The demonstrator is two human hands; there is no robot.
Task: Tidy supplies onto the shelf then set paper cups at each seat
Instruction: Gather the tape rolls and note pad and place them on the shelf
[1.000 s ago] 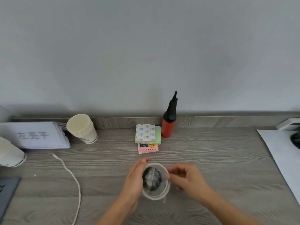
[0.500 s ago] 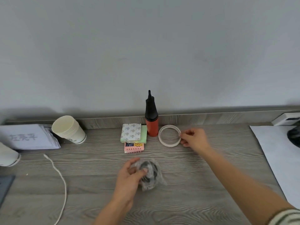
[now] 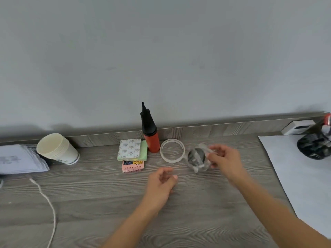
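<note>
Tidying looks part done: pump (image 3: 150, 138), packs (image 3: 131, 149) and tape ring (image 3: 171, 160) sit along the table's (image 3: 197, 212) back edge at 12 o'clock. The right hand's (image 3: 226, 159) fingers (image 3: 212, 155) pinch a wrapped dark roll (image 3: 197, 158) at the ring's 3 o'clock. The left hand (image 3: 160, 183) is loosely curled and empty. The cups (image 3: 57, 149) lie stacked at 9 o'clock, with none set out yet. Print on the papers (image 3: 18, 158), cups and packs is too blurred to read.

- White cord (image 3: 54, 219) trailing across the wood-grain counter (image 3: 93, 197), left.
- Stack of printed papers (image 3: 19, 159), far left.
- White sheet (image 3: 295, 176), right.
</note>
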